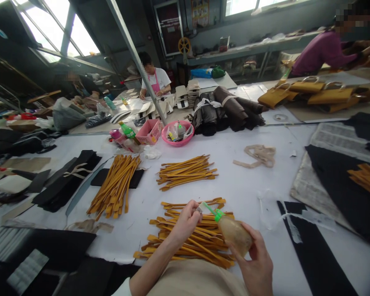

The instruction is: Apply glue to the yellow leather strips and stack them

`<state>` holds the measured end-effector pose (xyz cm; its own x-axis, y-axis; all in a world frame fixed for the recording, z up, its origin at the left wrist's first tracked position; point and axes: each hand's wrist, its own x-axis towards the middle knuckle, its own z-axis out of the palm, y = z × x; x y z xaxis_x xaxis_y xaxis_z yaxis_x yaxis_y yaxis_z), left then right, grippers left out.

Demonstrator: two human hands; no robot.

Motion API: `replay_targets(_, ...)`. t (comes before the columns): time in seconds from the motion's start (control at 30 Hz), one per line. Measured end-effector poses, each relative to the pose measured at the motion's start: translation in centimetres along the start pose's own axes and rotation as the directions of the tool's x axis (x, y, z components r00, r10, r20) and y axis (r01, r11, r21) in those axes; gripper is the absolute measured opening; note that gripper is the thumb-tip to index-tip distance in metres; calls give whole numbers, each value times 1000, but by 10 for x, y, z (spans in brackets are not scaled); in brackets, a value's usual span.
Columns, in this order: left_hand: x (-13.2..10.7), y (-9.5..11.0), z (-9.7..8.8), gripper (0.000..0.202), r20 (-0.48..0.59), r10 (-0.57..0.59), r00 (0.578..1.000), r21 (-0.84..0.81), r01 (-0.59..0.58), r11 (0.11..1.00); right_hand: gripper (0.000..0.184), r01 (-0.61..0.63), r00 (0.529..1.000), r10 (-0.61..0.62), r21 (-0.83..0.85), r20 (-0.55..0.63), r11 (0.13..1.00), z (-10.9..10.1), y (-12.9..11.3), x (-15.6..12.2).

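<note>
My right hand [254,259] is wrapped round a small glue bottle [234,234] with yellowish contents and a green nozzle pointing up-left. My left hand [186,222] pinches the tip of that nozzle, fingers closed near the cap [200,207]. Both hands hover over a pile of yellow leather strips [191,242] on the white table [243,185]. Two more piles of the same strips lie further off, one in the middle [186,172] and one to the left [115,187].
Black fabric pieces [64,181] lie left, a black sheet [342,185] with more yellow strips right. A pink bowl [177,133], pink basket [149,131] and green bottle [127,130] stand behind. Dark leather rolls [231,111] and tan bags [314,92] lie further back. Other people work across the table.
</note>
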<state>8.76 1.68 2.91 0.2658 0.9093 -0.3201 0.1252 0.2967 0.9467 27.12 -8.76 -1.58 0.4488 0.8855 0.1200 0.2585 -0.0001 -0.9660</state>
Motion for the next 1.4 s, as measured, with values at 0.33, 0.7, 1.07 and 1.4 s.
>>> replay_targets(0.33, 5, -7, -2, 3, 10, -13, 1000, -52, 14, 999, 60, -112, 989, 126, 165, -76, 980, 2, 6, -4)
replay_targets(0.7, 5, 1, -3, 8, 21, -63, 998, -133, 66, 989, 59, -71, 997, 71, 94, 8, 993, -2, 13, -8)
replay_targets(1.07, 4, 7, -2, 12, 38, -101, 994, -180, 106, 978, 59, -166, 986, 167, 175, 9, 970, 6, 10, -4)
replay_targets(1.4, 6, 3, -2, 13, 39, -100, 994, -192, 105, 976, 61, -235, 969, 248, 235, -25, 943, 14, 11, 0)
